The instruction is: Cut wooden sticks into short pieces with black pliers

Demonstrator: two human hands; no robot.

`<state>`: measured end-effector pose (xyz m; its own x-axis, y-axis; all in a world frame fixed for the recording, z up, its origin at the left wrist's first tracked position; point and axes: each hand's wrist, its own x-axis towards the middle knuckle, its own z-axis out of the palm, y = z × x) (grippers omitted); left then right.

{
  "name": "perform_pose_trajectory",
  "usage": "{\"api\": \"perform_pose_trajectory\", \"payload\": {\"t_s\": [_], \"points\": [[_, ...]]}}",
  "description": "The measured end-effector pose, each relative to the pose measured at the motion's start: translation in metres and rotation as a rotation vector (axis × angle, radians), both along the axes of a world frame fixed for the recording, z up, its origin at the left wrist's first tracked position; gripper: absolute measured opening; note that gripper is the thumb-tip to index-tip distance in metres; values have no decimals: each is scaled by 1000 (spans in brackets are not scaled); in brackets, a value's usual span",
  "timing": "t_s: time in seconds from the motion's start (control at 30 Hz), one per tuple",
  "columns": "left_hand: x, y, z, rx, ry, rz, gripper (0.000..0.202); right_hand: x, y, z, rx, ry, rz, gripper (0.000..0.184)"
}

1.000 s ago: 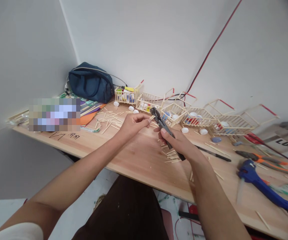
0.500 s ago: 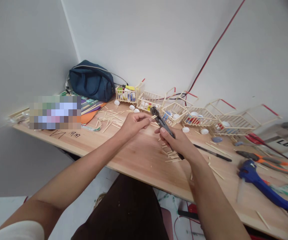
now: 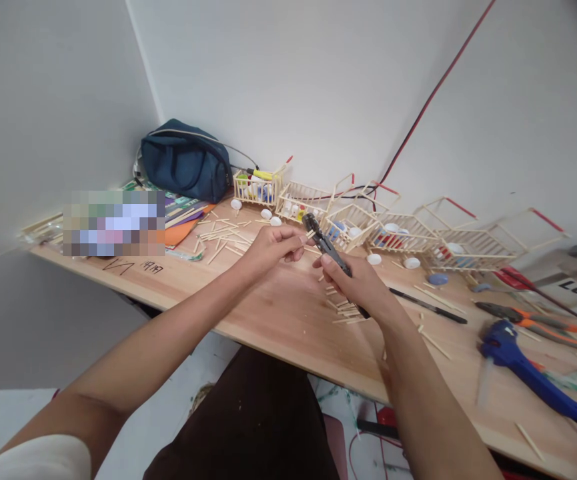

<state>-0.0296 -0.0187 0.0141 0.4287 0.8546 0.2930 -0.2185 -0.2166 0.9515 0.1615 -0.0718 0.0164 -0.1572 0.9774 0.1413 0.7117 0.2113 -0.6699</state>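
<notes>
My right hand is wrapped round the handles of black pliers, whose jaws point up and to the left. My left hand pinches a thin wooden stick and holds its tip at the pliers' jaws. Both hands hover above the wooden table. Short cut stick pieces lie on the table just under my right hand.
Several small stick-built baskets with bottle caps line the wall. A blue bag sits in the corner beside coloured paper. Loose sticks lie left of centre. At the right lie a blue glue gun, orange-handled pliers and a black pen.
The hands stay almost where they were. My left hand has drawn slightly closer to the pliers' jaws with the stick.
</notes>
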Motion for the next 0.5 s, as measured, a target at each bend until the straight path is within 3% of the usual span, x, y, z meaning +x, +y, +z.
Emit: {"api": "perform_pose_trajectory", "payload": {"t_s": [0.5], "points": [[-1, 2, -3, -4, -20, -71, 30, -1, -3, 3, -1, -42, 15, 64]]}}
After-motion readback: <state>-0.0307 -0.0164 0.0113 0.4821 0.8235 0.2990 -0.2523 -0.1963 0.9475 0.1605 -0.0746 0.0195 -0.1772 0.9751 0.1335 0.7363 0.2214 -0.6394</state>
